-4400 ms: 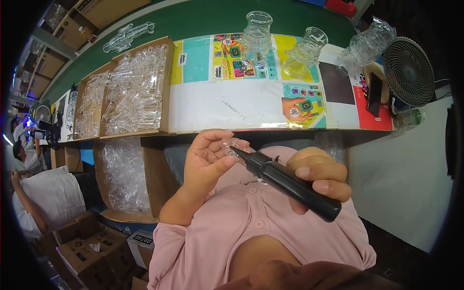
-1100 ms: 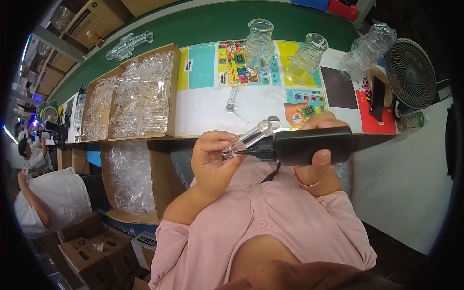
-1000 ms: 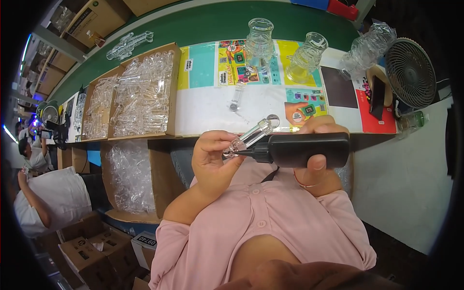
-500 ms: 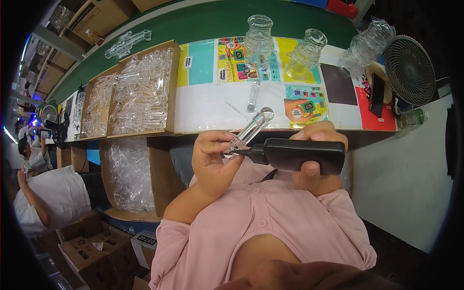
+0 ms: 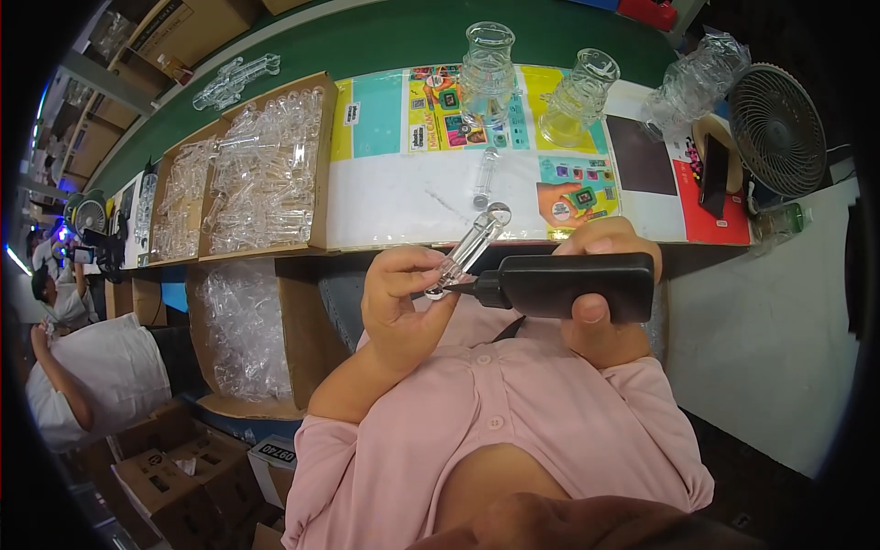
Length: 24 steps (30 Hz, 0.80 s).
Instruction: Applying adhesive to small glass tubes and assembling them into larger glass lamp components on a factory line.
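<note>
Left hand [image 5: 403, 298] pinches a clear glass tube [image 5: 467, 249] at chest height before the bench edge, while right hand [image 5: 600, 293], fist closed, holds a black power tool [image 5: 568, 286] whose tip meets the tube's lower end; fastening appears under way, next calling for steady alignment.

Clear glass tube [image 5: 467, 252]: short, cylindrical, with a round open end pointing up and away, tilted diagonally. Lower end pinched in left hand [image 5: 399, 298] fingertips, just in front of the green table [image 5: 367, 41] near edge. Black handheld tool [image 5: 573, 286]: chunky, roughly horizontal body with tapered nose pointing left, tip touching the tube's lower end. Right hand [image 5: 600, 307] is wrapped around its body, thumb on front face.
</note>
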### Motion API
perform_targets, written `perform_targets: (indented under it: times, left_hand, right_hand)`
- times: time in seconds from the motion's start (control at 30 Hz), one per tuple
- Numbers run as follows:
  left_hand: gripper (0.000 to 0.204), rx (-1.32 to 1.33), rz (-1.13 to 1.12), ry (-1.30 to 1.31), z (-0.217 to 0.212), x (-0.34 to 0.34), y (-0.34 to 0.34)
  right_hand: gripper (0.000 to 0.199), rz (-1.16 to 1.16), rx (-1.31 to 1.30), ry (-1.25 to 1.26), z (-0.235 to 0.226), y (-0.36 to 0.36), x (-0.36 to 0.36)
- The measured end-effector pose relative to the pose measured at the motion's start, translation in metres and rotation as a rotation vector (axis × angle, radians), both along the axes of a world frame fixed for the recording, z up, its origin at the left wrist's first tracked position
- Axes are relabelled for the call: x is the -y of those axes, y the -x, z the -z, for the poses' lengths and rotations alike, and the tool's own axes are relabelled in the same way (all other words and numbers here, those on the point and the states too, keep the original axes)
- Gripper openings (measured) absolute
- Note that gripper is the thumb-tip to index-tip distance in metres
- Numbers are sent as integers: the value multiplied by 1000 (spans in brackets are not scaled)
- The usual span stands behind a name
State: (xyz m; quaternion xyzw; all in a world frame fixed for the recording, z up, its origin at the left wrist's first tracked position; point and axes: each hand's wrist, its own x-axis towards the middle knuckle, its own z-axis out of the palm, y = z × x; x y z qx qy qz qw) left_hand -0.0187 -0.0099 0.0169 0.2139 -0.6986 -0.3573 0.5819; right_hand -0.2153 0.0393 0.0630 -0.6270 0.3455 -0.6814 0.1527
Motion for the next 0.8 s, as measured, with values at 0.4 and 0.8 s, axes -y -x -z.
perform_targets:
  times: [0.4,0.8]
  left_hand:
    - [43,104,-36,-13,2,-1,-7]
    - [39,-110,255,-365,-13,-5,-8]
  right_hand:
    - [53,-128,-160,199,1,-1,-11]
    - [48,-89,-122,414,6,-8,-7]
